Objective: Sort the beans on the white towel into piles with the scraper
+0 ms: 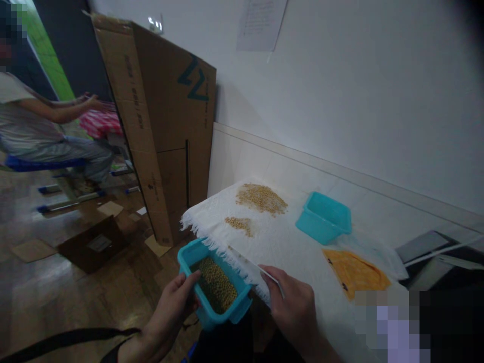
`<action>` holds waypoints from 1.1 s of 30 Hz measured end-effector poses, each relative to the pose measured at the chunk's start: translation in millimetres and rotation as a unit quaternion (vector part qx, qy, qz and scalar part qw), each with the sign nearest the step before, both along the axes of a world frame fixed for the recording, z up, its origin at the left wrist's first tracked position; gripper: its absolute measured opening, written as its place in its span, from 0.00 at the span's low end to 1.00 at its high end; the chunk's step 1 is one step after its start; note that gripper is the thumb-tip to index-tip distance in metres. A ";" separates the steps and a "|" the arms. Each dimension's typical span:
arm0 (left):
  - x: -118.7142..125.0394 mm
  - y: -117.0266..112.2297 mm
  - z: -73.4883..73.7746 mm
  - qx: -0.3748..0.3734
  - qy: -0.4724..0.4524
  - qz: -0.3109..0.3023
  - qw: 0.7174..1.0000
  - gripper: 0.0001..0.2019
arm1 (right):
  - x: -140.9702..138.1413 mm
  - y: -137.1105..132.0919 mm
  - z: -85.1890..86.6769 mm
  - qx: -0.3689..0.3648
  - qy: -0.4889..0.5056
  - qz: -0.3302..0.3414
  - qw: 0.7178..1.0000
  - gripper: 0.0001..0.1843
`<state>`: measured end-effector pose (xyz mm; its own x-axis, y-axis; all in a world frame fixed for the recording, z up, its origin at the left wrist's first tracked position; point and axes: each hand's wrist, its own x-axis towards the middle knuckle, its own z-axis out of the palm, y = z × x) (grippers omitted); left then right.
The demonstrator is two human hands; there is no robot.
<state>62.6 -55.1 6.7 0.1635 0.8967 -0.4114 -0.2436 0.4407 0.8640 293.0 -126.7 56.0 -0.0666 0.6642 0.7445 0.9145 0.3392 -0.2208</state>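
Note:
My left hand (172, 305) grips the near rim of a turquoise tub (236, 308) filled with yellow beans, held just below the fringed edge of a white cloth (287, 247) on the table. My right hand (293, 297) is closed on a thin flat white strip (251, 262) that lies along the cloth's edge above the tub. Two piles of beans rest on the cloth, a larger one (261, 198) at the far side and a smaller one (239, 224) nearer. A second turquoise tub (325, 218) stands tilted on the cloth to the right.
An orange cloth (353, 272) lies right of my hand, a dark laptop-like slab (427, 247) beyond it. A tall cardboard box (159, 126) leans against the wall at left. Flat cardboard pieces (91, 244) lie on the wooden floor. Another person (41, 131) sits far left.

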 end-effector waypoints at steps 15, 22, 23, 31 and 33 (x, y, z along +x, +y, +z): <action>-1.5 3.3 -7.0 0.001 -0.001 -0.001 1.000 0.19 | 45.0 17.6 4.9 0.008 -0.018 -0.193 0.981 0.19; -1.0 3.5 -7.9 0.004 -0.013 0.000 1.000 0.19 | 48.8 15.9 2.0 -0.016 0.015 -0.191 0.981 0.19; -1.2 3.6 -8.8 0.006 -0.012 -0.002 1.000 0.19 | 50.6 16.2 2.0 -0.016 0.017 -0.195 0.980 0.19; -0.2 3.4 -2.8 0.004 -0.005 0.004 1.000 0.19 | 58.2 15.8 -2.3 -0.052 0.048 -0.185 0.980 0.17; 0.9 3.1 -0.9 0.003 -0.013 0.006 1.000 0.18 | 60.1 14.8 -4.5 -0.056 0.051 -0.184 0.980 0.17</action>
<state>63.4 -51.9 5.9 0.1639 0.9010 -0.4017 -0.2706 0.4327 0.8600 353.1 -111.9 51.5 0.2640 0.7066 0.6565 0.9415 -0.0409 -0.3347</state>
